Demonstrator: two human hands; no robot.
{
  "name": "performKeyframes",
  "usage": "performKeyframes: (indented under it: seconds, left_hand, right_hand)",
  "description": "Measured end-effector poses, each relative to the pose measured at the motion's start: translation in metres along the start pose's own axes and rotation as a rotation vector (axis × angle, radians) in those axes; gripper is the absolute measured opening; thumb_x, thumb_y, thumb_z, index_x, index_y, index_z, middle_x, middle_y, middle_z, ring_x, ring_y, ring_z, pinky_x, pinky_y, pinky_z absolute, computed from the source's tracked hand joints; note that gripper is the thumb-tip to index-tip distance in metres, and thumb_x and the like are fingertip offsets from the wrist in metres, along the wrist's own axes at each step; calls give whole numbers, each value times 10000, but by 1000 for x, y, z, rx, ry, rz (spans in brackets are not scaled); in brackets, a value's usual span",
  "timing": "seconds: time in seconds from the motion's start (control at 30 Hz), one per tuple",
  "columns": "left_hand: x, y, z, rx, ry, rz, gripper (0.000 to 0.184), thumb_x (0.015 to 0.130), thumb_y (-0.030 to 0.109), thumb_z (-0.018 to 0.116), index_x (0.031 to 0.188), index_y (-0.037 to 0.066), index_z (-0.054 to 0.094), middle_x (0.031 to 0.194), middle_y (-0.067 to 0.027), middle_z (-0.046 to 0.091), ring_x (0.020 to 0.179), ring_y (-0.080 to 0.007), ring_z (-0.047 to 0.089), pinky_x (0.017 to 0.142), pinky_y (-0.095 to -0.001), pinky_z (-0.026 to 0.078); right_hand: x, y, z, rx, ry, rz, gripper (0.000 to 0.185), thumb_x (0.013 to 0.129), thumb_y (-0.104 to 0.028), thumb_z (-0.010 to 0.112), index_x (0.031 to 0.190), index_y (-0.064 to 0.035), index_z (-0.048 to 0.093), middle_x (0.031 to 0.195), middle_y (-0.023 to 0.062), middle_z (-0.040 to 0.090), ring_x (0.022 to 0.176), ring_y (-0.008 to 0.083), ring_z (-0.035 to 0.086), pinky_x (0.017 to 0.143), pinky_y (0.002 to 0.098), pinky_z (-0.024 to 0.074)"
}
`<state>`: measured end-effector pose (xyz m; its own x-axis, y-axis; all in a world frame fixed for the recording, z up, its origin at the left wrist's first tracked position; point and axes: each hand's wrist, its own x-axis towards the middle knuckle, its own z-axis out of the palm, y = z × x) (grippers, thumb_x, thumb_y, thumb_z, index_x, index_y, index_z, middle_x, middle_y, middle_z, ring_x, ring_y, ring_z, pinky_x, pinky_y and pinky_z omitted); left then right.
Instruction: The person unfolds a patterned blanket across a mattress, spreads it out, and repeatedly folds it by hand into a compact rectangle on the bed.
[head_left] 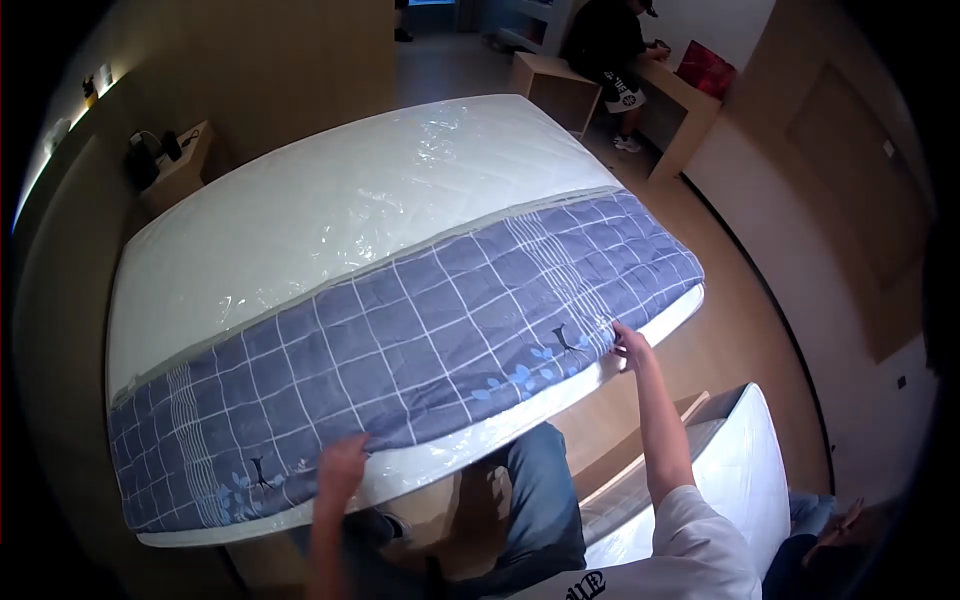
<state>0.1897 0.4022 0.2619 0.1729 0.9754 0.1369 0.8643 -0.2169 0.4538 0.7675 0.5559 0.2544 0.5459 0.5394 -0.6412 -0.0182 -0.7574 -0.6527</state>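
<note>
A blue checked mattress pad (400, 320) with white lines, leaf prints and dark animal figures covers the near half of a white mattress (300, 225) wrapped in shiny clear plastic. My left hand (343, 465), slightly blurred, is closed at the pad's near edge, left of the middle. Farther right, my right hand (629, 348) pinches the same edge close to a printed figure. Below the pad's edge, a strip of the mattress's plastic-covered side shows. Both my arms reach forward from a white short sleeve and the bottom of the view.
Another plastic-wrapped mattress (735, 460) lies on a wooden frame at my right, with another person's hand (850, 520) beyond it. A seated person (605, 45) is at the far desk (680, 85), near a red bag (706, 70). A nightstand (185, 165) stands left.
</note>
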Motion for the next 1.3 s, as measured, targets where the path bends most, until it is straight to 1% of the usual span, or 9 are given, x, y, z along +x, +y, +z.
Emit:
performKeyframes:
  seconds: [0.1,0.23,0.43,0.5,0.63,0.73,0.97,1.13,1.3]
  left_hand:
    - [9,25,-53,-34,-170,10,289,673,90,582,961,88,607,951,-117,611,878,-316,555,758,-398,441]
    - [28,47,-100,-52,-222,-73,271,645,73,613,916,61,627,888,-145,618,812,-315,575,713,-387,449]
    - [102,22,-67,-10,-927,-196,374,741,392,600,898,54,625,786,-154,621,735,-328,585,658,-400,462]
    - [141,21,-40,-87,-658,-311,322,761,337,585,905,50,611,802,-164,607,762,-335,574,687,-399,453]
    - [248,8,23,-196,38,143,264,800,216,528,942,-2,566,964,-184,563,905,-343,526,793,-389,416]
    - [325,2,76,-192,138,110,286,798,229,536,947,-11,571,986,-192,561,943,-349,518,825,-390,410]
    - [412,26,103,-98,-109,-69,379,699,294,653,927,-1,581,960,-188,579,929,-303,552,797,-384,425]
    - [431,45,66,-462,-40,159,326,700,238,654,908,3,568,794,-201,593,795,-322,587,699,-377,443]
    - [397,23,122,-46,214,-13,295,719,247,640,901,30,556,857,-163,580,840,-332,545,719,-395,437]
  right_hand:
    - [-13,-13,-11,417,-110,-417,545,730,-262,683,1005,165,483,907,166,580,826,206,578,767,268,443]
    - [-30,-17,-5,335,314,-514,681,682,-314,715,1054,192,452,1013,221,562,836,225,588,683,296,464]
    - [29,28,23,209,157,-288,634,698,-310,712,1120,89,456,1010,154,565,789,192,597,613,280,485]
    - [42,16,23,345,125,-329,646,705,-295,708,1145,89,433,1037,152,555,827,196,593,649,289,488]
    - [67,10,-29,1257,-381,-325,623,846,-462,441,1258,-4,346,1241,144,444,1118,289,447,962,423,343]
    - [126,13,-59,1267,-201,-507,562,861,-415,442,1245,-12,370,1253,146,435,1129,299,438,968,426,335]
    - [150,-56,-99,855,-237,-103,470,833,-321,538,1157,11,463,1138,142,530,1009,274,523,897,403,398]
    - [54,-111,-89,240,706,-1037,380,750,-173,660,1046,38,550,992,124,599,870,206,568,778,308,433]
    - [137,-33,-88,208,693,-527,490,720,-253,677,1007,118,538,1005,187,583,908,249,566,806,345,430]
